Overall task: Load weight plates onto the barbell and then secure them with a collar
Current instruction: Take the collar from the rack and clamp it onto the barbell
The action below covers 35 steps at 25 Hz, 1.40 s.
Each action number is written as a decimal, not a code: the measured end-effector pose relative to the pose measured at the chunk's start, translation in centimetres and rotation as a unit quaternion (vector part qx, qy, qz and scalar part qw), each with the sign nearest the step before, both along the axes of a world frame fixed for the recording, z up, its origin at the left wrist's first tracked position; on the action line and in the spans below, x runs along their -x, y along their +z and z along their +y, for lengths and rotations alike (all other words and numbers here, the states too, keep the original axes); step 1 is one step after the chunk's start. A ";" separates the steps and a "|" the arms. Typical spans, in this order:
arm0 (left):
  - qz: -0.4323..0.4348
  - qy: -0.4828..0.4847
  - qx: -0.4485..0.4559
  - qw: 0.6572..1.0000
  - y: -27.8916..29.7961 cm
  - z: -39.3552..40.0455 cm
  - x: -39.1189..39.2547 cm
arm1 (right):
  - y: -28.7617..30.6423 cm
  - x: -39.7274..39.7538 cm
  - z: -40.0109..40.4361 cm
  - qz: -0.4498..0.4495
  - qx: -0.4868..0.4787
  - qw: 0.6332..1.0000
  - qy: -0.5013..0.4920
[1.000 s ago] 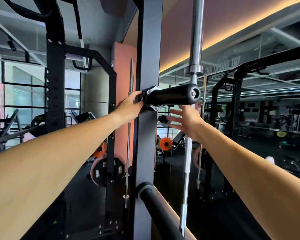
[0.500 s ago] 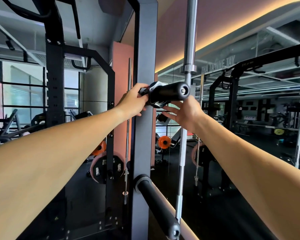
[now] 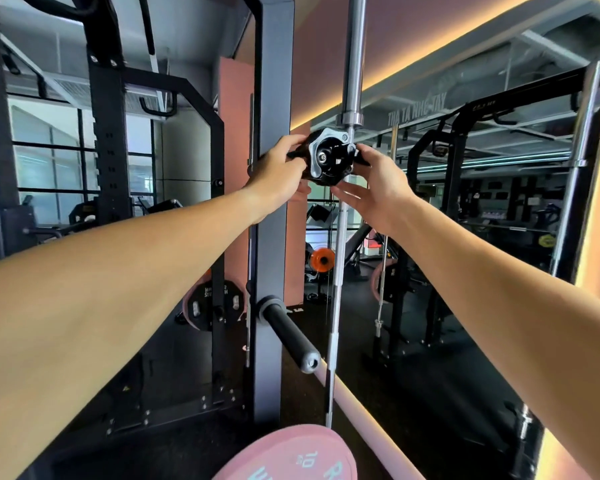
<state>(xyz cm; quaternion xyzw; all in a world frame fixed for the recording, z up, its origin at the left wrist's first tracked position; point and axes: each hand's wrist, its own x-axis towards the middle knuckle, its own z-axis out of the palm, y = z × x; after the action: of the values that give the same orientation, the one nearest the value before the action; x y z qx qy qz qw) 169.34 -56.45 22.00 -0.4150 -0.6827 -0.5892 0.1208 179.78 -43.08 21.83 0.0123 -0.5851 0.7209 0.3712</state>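
A black and silver barbell collar [image 3: 329,157] sits at head height in front of the grey rack upright [image 3: 274,81], seen end-on around a black storage peg. My left hand [image 3: 278,173] grips its left side with curled fingers. My right hand [image 3: 374,183] holds its right side, thumb on top and fingers underneath. A pink weight plate [image 3: 291,455] marked 10 lies at the bottom edge of the view. How far the collar sits along the peg is hidden.
A second black peg [image 3: 288,334] juts from the upright at knee height. A chrome barbell [image 3: 352,64] stands upright just behind the collar. A mirror wall [image 3: 482,202] runs along the right. More racks and a pink plate [image 3: 205,303] stand behind on the left.
The collar has slid from the peg's base toward me. My right hand rose from under the peg and took hold of the collar's right side. The view now looks at the peg end-on.
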 end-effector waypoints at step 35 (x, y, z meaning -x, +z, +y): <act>-0.132 0.226 0.048 0.964 -10.2 -64.9 -11.4 | -11.4 -1.8 -59.2 -0.139 -0.141 0.945 0.261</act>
<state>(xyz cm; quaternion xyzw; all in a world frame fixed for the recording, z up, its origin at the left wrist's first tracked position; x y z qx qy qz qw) 180.72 -121.34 11.83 -0.1738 -0.7960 -0.5627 0.1396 181.55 -102.25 10.41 0.1166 -0.7032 0.6969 0.0793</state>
